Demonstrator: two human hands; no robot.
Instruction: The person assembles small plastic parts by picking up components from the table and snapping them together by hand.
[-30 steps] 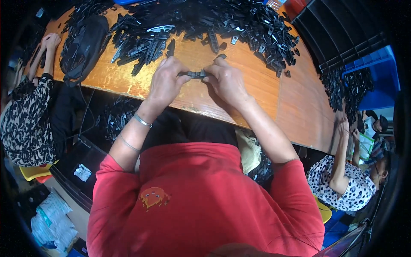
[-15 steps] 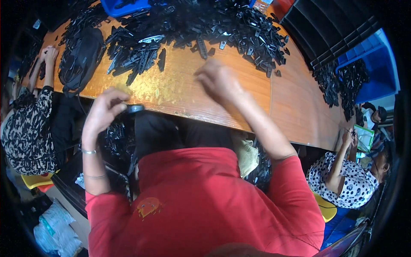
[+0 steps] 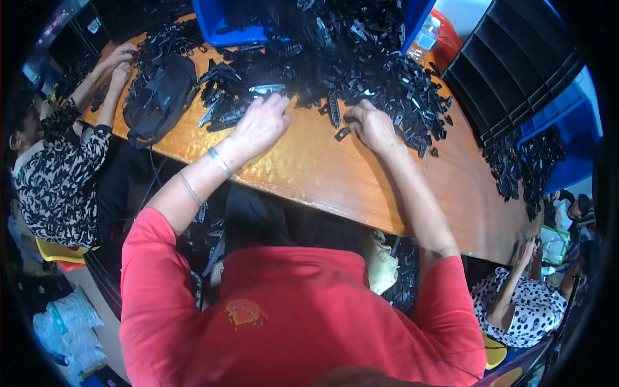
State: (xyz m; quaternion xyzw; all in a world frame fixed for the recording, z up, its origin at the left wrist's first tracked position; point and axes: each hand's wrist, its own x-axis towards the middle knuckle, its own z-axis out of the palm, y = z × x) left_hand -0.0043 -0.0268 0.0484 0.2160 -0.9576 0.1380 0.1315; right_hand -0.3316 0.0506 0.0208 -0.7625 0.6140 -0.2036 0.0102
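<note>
While both hands reach into the heap of small black plastic parts (image 3: pixel 361 71) on the glossy orange wooden table (image 3: pixel 309 174), left hand (image 3: pixel 261 122) lies spread, grip wide, over parts; right hand (image 3: pixel 371 126) curls at the heap's edge, grip unclear. Best pinch one piece cleanly, not rake several.

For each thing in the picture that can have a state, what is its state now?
Left hand: palm down, fingers spread on the black parts.
Right hand: fingers curled at the heap's edge; any grip is hidden.
Heap of black plastic parts: loose, spread over the table.
Blue bin: open, parts inside.
Black bag: lying slumped on the table.
Plastic bottle: upright, capped.
Wooden table: partly covered.
</note>
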